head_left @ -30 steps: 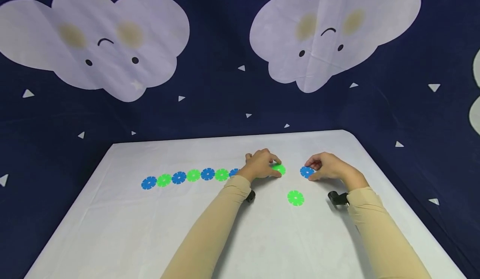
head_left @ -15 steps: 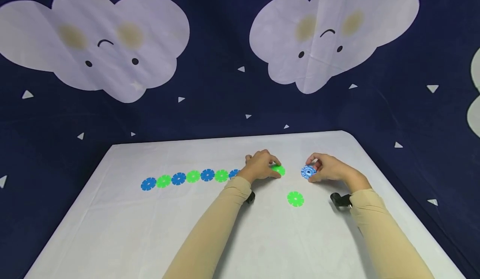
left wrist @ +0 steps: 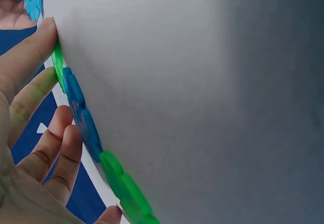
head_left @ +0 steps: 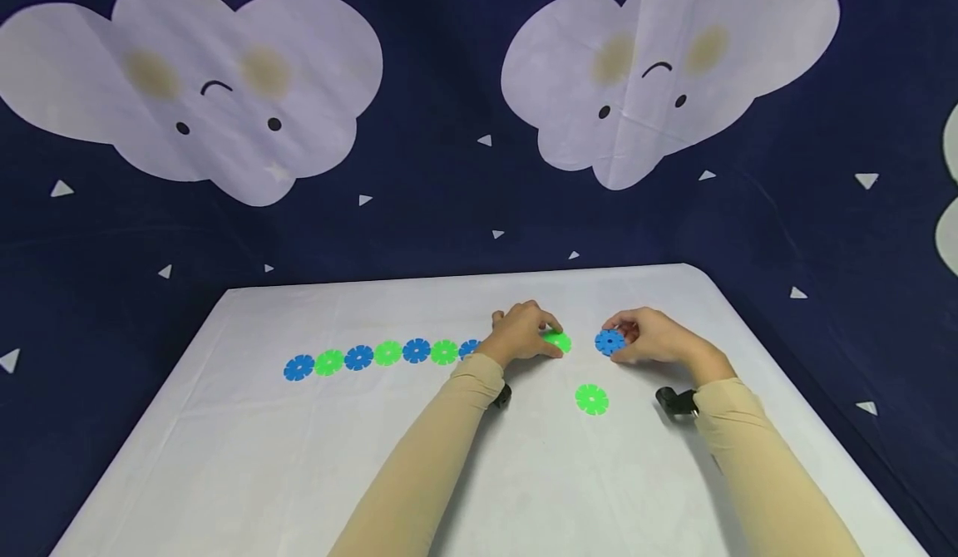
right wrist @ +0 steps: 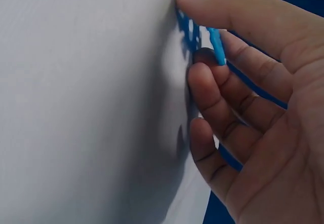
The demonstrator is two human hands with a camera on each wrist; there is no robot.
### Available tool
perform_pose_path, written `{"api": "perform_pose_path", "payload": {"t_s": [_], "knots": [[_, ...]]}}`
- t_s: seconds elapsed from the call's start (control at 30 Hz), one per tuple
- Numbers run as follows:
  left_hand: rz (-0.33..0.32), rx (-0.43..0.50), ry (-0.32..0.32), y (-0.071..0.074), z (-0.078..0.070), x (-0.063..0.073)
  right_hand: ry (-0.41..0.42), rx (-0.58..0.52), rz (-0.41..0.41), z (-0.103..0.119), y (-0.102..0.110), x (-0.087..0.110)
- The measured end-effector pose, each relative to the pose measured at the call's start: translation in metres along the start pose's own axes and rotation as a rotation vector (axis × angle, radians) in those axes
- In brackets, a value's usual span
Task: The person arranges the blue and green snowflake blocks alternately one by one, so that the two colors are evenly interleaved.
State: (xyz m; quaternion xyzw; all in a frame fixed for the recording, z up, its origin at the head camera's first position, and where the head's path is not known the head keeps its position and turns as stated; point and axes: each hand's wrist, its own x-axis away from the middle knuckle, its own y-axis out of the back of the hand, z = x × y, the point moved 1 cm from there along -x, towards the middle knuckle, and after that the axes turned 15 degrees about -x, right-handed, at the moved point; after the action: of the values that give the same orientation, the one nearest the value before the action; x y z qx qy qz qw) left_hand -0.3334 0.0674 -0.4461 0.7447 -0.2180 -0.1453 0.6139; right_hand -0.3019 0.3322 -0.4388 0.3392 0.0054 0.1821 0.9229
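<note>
A row of alternating blue and green notched plastic discs (head_left: 417,351) lies across the white table. Its right end is a green disc (head_left: 558,342), which my left hand (head_left: 519,332) pinches at the edge between thumb and a finger. The palm hides part of the row in the head view; in the left wrist view a blue disc (left wrist: 81,113) shows under the fingers. To the right of this end, apart from it, my right hand (head_left: 654,335) pinches a blue disc (head_left: 609,342) by thumb and fingers. In the right wrist view the thumb partly covers the blue disc (right wrist: 216,46).
A loose green disc (head_left: 592,400) lies flat on the table (head_left: 224,457), nearer to me than both hands. Behind the table hangs a dark blue cloth (head_left: 441,125) with clouds and small triangles. Black wrist camera mounts (head_left: 674,401) sit near the tabletop.
The blue disc in my right hand caught the light at a tilt half a second ago; now it appears plain blue and slightly further left. My left hand keeps its place.
</note>
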Motion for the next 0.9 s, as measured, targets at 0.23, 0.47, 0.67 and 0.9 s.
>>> {"api": "perform_pose_path", "payload": {"t_s": [0.23, 0.47, 0.67, 0.9], "knots": [[-0.003, -0.014, 0.006, 0.000, 0.001, -0.002, 0.042, -0.015, 0.013, 0.003, -0.005, -0.014], [-0.001, -0.012, -0.011, 0.002, -0.003, -0.001, 0.060, 0.007, 0.060, 0.006, -0.010, -0.023], [0.000, -0.018, 0.000, 0.003, -0.002, 0.001, 0.078, 0.006, 0.112, 0.010, -0.014, -0.030], [-0.002, -0.019, -0.004, 0.001, -0.001, 0.000, 0.062, -0.022, 0.141, 0.012, -0.015, -0.033]]}}
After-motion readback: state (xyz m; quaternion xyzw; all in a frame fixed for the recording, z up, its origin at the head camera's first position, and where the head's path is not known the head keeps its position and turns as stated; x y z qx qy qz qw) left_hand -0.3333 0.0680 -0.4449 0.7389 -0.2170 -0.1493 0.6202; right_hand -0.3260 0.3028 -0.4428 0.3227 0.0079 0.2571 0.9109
